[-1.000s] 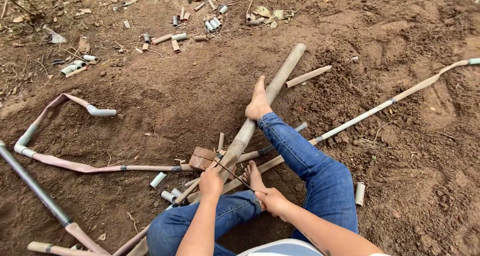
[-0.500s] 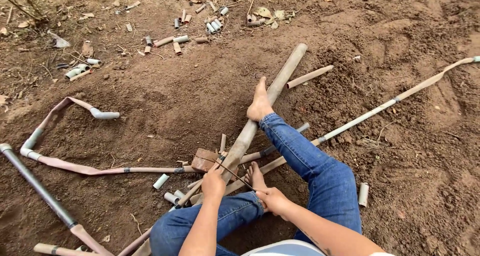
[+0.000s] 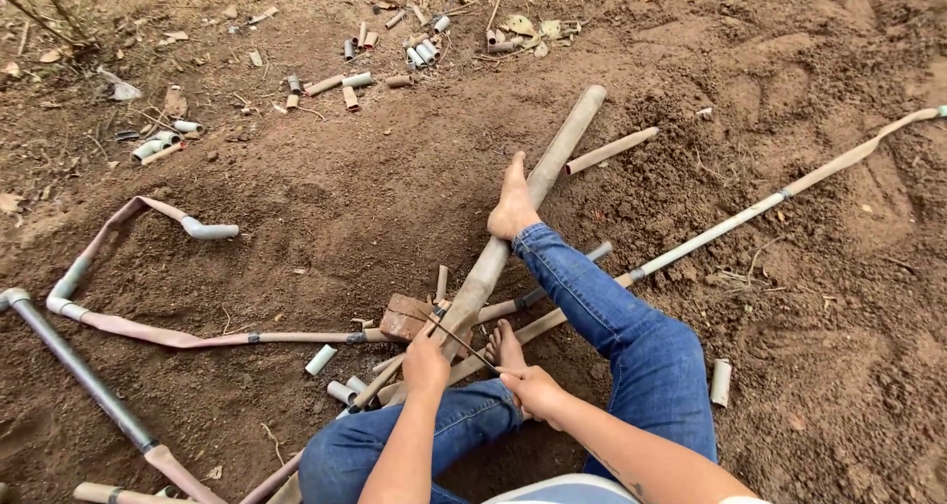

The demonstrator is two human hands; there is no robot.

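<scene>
I sit on bare earth in blue jeans. A long dusty pipe [image 3: 538, 188] runs from the upper middle down to a brick [image 3: 406, 316]. My bare foot [image 3: 514, 206] rests against the pipe. My left hand [image 3: 426, 359] presses on the pipe's near end beside the brick. My right hand [image 3: 531, 389] grips one end of a thin saw blade [image 3: 462, 345] that lies across the pipe between the two hands.
Several short cut pipe pieces [image 3: 345, 80] lie scattered at the top and near the brick. A bent flattened pipe [image 3: 148, 328] curves at left, a grey pipe [image 3: 84, 376] lies at lower left, and a long thin pipe [image 3: 779, 198] stretches to the right.
The view has shifted slightly. My hands stay at the pipe with the blade across it; no clear movement of the pipe or foot.
</scene>
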